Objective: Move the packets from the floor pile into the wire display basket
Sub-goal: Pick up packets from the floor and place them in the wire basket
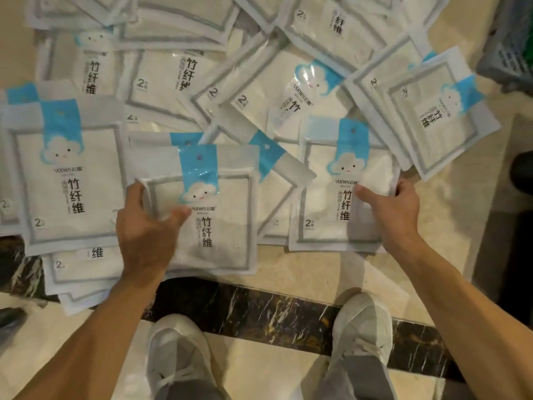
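Left hand pinched one packet, right hand gripped another packet, both at the near edge of the floor pile. Labels read "yunlei", "竹纤维", "2". Beyond the pile's far right, probably a crate.

**Bare forearms, pale trainers, grey trousers**

Both forearms are bare, with no sleeve, watch or ring showing on the left hand or the right hand. At the near edge, two pale grey-white lace-up trainers, the left trainer and the right trainer, show white laces and smooth rounded toes. Grey trouser hems cover their heels.
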Demonstrator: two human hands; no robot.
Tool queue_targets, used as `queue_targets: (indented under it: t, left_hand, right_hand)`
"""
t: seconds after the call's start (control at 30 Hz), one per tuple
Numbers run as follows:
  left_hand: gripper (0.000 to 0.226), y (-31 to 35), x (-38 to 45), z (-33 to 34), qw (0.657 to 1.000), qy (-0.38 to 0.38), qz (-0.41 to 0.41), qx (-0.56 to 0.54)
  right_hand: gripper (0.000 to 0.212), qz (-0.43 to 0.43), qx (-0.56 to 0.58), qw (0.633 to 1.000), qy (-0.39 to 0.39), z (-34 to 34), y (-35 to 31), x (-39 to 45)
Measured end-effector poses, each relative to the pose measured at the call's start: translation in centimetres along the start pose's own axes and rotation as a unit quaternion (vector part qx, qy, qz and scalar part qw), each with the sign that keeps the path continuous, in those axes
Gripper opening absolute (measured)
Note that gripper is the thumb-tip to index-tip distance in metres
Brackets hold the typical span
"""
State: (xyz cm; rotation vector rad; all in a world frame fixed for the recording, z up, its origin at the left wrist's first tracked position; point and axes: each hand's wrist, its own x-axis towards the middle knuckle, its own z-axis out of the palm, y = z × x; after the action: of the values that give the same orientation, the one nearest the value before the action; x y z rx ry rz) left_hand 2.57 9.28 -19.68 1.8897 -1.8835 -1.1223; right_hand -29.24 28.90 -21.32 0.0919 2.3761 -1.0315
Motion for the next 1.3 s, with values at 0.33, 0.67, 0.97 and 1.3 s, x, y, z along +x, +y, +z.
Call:
queue_targets:
  t: [0.33, 0.67, 0.97, 1.3]
  left_hand:
    - [0.023, 4.0, -0.7, -4.1, 0.956, -0.171, -0.092, -0.219]
    - [0.026, 12.5, -1.5, -12.0, 0.931, -0.207, -0.149, -0.262]
    - [0.106, 26.1, -4.4, -27.3, 0.906, -0.204, -0.142, -0.342]
    - [0.048, 41.3, -11.7, -54.0, 0.888, -0.182, -0.095, -0.411]
  right_hand:
    - [0.042, 0.019, 0.094, 0.979, -0.177, -4.7, -2.5, -2.4]
    - [0.042, 0.027, 0.146, 0.964, -0.22, -11.4, -14.7, -7.5]
    - [0.034, 0.036, 0.153, 0.943, -0.294, -18.3, -34.0, -17.4]
    - [0.027, -0.044, 0.102, 0.938, -0.329, -29.1, -58.5, -36.5]
